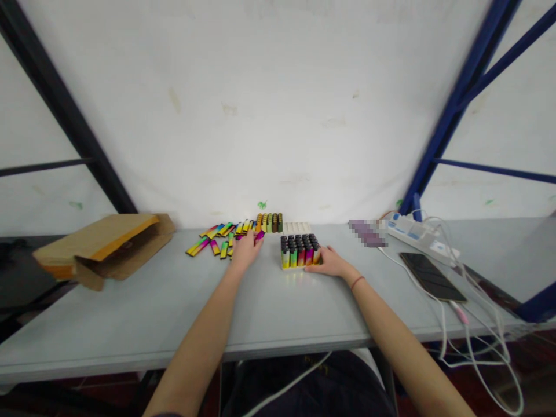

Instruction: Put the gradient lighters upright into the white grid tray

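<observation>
A block of several lighters (299,253) with black tops and multicoloured bodies stands upright in a white tray on the table. My right hand (330,262) grips its right side, thumb at the lower front corner. To the left, my left hand (247,250) has its fingers closed on a purple, flat lighter sleeve (259,236). Around and behind that hand lies a loose pile of shiny rainbow-coloured sleeves (214,231), partly covered by the fingers. Just behind stands a second group of upright pieces (269,223), yellow to dark brown, and beside it a white slotted tray (296,227).
An opened cardboard box (102,240) lies at the left of the grey table (278,313). On the right are a black phone (432,277), a white power strip (421,236), looping white cables and a blurred purple item (368,232). A white wall rises behind.
</observation>
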`<state>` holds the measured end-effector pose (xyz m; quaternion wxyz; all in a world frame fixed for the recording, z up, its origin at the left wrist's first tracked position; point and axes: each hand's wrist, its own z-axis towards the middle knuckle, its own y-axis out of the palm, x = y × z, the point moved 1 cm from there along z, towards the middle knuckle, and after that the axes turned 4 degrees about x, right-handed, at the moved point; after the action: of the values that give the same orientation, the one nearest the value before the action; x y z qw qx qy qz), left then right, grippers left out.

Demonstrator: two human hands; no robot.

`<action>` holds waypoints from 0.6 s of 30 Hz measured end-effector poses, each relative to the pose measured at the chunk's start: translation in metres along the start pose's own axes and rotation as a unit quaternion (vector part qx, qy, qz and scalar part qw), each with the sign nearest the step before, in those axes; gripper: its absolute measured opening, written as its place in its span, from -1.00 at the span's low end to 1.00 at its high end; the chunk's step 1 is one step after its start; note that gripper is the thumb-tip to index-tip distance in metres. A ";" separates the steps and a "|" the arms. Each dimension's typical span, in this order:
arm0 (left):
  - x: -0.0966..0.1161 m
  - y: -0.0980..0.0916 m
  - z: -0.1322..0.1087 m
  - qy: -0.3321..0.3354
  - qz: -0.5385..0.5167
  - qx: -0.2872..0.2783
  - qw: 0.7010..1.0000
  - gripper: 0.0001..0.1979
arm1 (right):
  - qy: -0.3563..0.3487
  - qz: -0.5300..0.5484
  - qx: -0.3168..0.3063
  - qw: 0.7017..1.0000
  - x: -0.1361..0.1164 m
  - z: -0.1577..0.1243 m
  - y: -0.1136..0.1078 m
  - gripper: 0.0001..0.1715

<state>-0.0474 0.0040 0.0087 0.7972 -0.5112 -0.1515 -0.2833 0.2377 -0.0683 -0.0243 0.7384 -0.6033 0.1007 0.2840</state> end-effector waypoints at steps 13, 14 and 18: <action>0.046 0.025 -0.017 -0.215 -0.521 -0.127 0.816 -0.73 | 0.005 0.035 0.010 0.999 -0.006 -0.001 -0.004 -0.29; 0.047 0.025 -0.018 -0.227 -0.534 -0.129 0.804 -0.67 | 0.009 0.044 0.017 0.999 -0.007 -0.001 -0.005 -0.26; 0.047 0.027 -0.020 -0.232 -0.576 -0.094 0.778 -0.53 | 0.012 0.077 0.037 0.996 -0.010 -0.001 -0.010 -0.23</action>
<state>0.0055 -0.0196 0.0048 0.3741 -0.4514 -0.5702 -0.5755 0.2354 -0.0731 -0.0117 0.7349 -0.5694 0.1660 0.3288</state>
